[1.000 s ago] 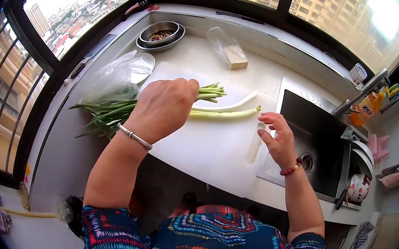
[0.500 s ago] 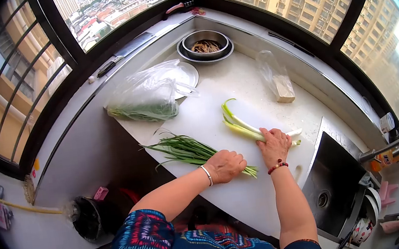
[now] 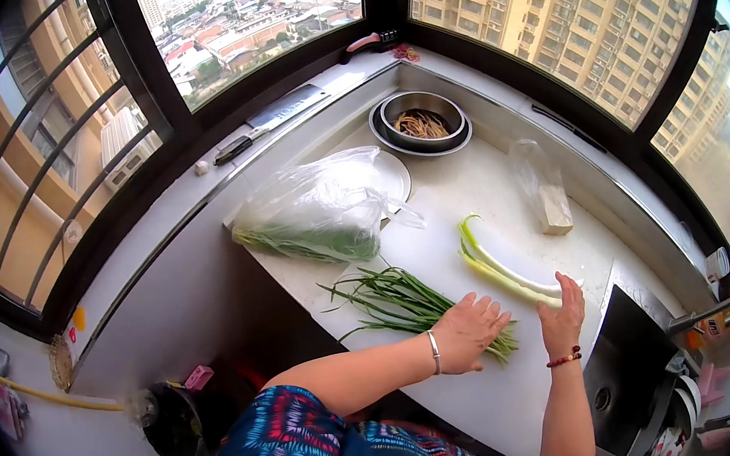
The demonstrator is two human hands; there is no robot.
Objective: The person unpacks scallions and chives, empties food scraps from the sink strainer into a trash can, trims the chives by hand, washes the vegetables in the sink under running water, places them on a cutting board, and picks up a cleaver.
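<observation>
A bunch of thin green stalks (image 3: pixel 400 301) lies on the white cutting board (image 3: pixel 467 410), leaves to the left and pale ends to the right. My left hand (image 3: pixel 470 333), with a silver bangle, rests over the pale end of the bunch, fingers extended and apart. Two scallion-like stalks (image 3: pixel 500 268), pale green and white, lie further back on the board. At their near ends is my right hand (image 3: pixel 562 312), wearing a red bead bracelet, its fingers raised and spread. It holds nothing.
A plastic bag of greens (image 3: pixel 315 220) lies behind the bunch, beside a white plate (image 3: pixel 393 177). Metal bowls (image 3: pixel 425 122) and a bagged pale block (image 3: pixel 552 207) stand further back. The sink (image 3: pixel 623 361) is right. A cleaver (image 3: pixel 288 106) lies on the window ledge.
The bunch came down onto the board in my left hand, which has since opened. My right hand reached to the two stalks, then let go and lifted. The view has turned left.
</observation>
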